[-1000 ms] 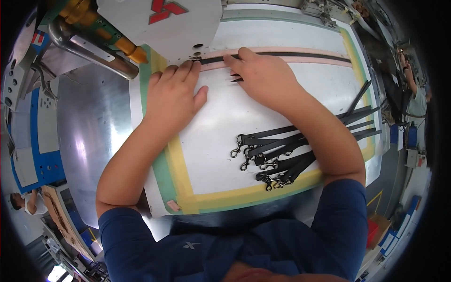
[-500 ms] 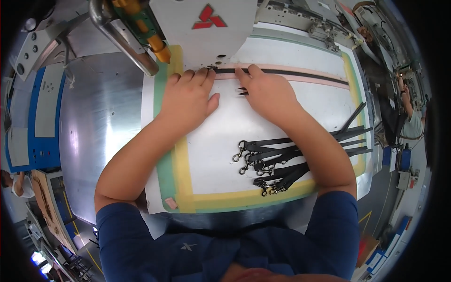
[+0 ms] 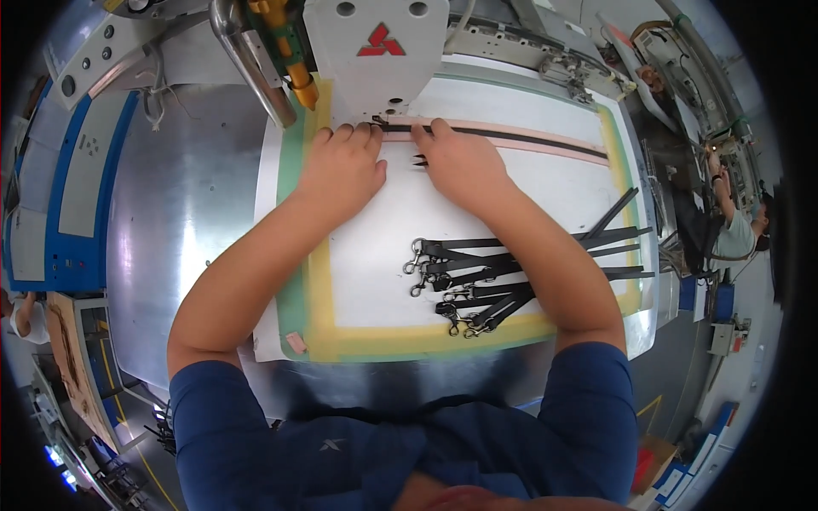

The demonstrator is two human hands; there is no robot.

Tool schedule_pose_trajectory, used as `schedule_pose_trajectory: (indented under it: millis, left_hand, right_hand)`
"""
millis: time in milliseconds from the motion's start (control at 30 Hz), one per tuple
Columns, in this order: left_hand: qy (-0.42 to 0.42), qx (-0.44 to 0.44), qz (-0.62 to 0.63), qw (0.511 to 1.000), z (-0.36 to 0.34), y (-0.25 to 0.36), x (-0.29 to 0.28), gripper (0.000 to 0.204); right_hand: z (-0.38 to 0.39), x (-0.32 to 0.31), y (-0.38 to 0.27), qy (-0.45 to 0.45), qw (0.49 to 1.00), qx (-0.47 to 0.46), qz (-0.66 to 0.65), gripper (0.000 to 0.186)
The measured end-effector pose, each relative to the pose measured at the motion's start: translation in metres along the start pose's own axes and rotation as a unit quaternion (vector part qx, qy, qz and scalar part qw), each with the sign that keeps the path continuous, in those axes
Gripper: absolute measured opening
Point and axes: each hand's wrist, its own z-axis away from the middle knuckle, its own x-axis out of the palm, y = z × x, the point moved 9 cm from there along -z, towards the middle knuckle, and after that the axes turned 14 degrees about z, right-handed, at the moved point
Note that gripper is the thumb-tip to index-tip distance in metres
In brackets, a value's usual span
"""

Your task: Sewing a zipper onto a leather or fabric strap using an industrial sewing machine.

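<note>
A black strap (image 3: pixel 528 140) lies along a pink-edged guide strip (image 3: pixel 579 157) on the white work plate. My left hand (image 3: pixel 345 170) rests palm down at the strap's left end, fingers stretched forward and thumb apart; its fingertips press beside a small dark metal piece (image 3: pixel 379 121) under the sewing machine head. My right hand (image 3: pixel 460 166) has its index and middle fingertips on the strap, a short way to the right. From under its palm stick two dark pointed tips of what look like thread snips (image 3: pixel 420 160), their handles hidden by the hand.
Several black straps with metal snap hooks (image 3: pixel 456 281) lie by my right forearm. The white machine head (image 3: pixel 375 60) hangs just beyond my hands, with a metal tube (image 3: pixel 251 68) to its left. A blue-framed panel (image 3: pixel 81 179) stands far left. Another person (image 3: pixel 737 230) works far right.
The whole view has shifted slightly, so the plate and straps sit a little left and higher. Both hands keep the same places on the strap.
</note>
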Motion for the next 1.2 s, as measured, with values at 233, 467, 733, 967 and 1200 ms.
schedule_pose_trajectory:
  millis: [233, 467, 733, 967, 1200]
  left_hand:
    - [0.011, -0.040, 0.016, 0.999, 0.000, 0.007, -0.005, 0.051]
    - [0.010, -0.088, 0.041, 0.995, 0.000, 0.005, -0.002, 0.049]
    - [-0.030, -0.089, -0.005, 0.996, -0.008, 0.011, 0.002, 0.049]
    - [0.014, -0.066, -0.018, 0.998, -0.011, 0.026, -0.007, 0.047]
    - [-0.019, -0.105, 0.007, 0.994, -0.028, 0.035, 0.010, 0.051]
  right_hand:
    - [-0.002, -0.006, -0.005, 0.013, 0.999, -0.027, 0.039, 0.046]
    - [0.002, -0.008, -0.001, 0.000, 1.000, -0.004, 0.030, 0.046]
    - [0.026, -0.006, 0.043, -0.064, 0.996, 0.050, 0.024, 0.048]
    - [0.034, -0.005, 0.055, -0.054, 0.997, 0.043, 0.028, 0.048]
    - [0.031, -0.004, 0.057, -0.014, 0.999, 0.022, 0.029, 0.045]
